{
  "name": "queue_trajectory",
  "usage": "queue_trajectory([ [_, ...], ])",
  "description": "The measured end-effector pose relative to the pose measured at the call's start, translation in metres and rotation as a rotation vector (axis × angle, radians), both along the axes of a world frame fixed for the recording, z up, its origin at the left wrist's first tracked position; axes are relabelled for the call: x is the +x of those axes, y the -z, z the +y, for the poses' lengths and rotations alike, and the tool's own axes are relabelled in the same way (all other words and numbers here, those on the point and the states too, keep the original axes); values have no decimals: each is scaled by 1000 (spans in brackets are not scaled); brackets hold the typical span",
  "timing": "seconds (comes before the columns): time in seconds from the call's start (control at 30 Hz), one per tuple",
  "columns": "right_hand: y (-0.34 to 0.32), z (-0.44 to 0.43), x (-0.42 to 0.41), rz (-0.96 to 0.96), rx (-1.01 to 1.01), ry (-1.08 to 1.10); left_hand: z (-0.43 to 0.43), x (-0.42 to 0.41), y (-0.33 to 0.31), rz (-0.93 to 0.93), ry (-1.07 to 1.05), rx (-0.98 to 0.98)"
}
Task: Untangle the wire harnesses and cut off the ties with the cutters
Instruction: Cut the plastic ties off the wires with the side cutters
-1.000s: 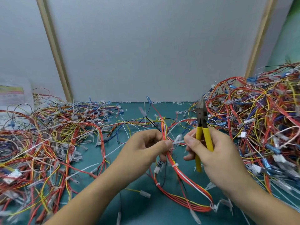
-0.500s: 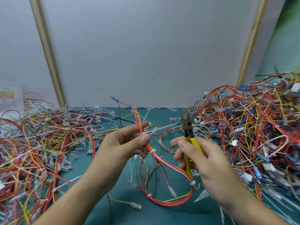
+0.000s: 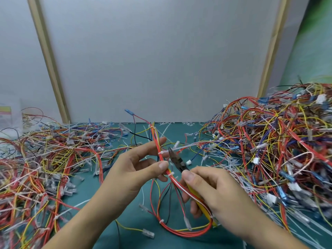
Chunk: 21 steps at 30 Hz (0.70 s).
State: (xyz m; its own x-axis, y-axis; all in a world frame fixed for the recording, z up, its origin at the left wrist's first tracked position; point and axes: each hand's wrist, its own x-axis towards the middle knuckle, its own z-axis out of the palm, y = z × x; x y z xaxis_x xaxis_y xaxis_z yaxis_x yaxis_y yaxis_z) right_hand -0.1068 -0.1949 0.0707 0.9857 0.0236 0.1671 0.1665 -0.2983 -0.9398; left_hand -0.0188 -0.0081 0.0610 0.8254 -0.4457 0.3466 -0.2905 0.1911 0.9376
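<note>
- The left hand is raised over the table, palm turned to the right. Its thumb and curled lower fingers pinch the wire harness, and the forefinger lies straight up behind the wires.
- The right hand comes in from the lower right with its back to the camera. Its fingers are wrapped round the yellow handles of the cutters, with the thumb lying along the top.
- The dark head of the cutters points up and left, with its tip just beside the second of the white ties from the top. I cannot tell whether they touch. The jaws look nearly closed.
- One harness is held. It is a bundle of red, yellow and white wires that rises past the left forefinger, then drops between the hands into a loop on the green table.
- At least four white ties are visible on that harness. One is near the top, two are by the left thumb, and one is low on the loop.
- There is one pair of cutters.
- Two heaps of tangled wires flank the hands. The left heap is lower and the right heap is taller.
- Cut tie scraps lie along the far edge of the table.
- Two wooden strips run up the grey wall behind.
</note>
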Motion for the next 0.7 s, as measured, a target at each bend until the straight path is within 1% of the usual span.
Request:
queue_trajectory([
  [0.33,2,1,1,-7,-60,3,0,-3,-3,-30,-25,-16],
  [0.53,3,1,0,-1,-39,6,0,-3,-3,-34,-16,-35],
  [0.7,2,3,0,-13,-41,5,1,-3,-3,-53,-12,-4],
])
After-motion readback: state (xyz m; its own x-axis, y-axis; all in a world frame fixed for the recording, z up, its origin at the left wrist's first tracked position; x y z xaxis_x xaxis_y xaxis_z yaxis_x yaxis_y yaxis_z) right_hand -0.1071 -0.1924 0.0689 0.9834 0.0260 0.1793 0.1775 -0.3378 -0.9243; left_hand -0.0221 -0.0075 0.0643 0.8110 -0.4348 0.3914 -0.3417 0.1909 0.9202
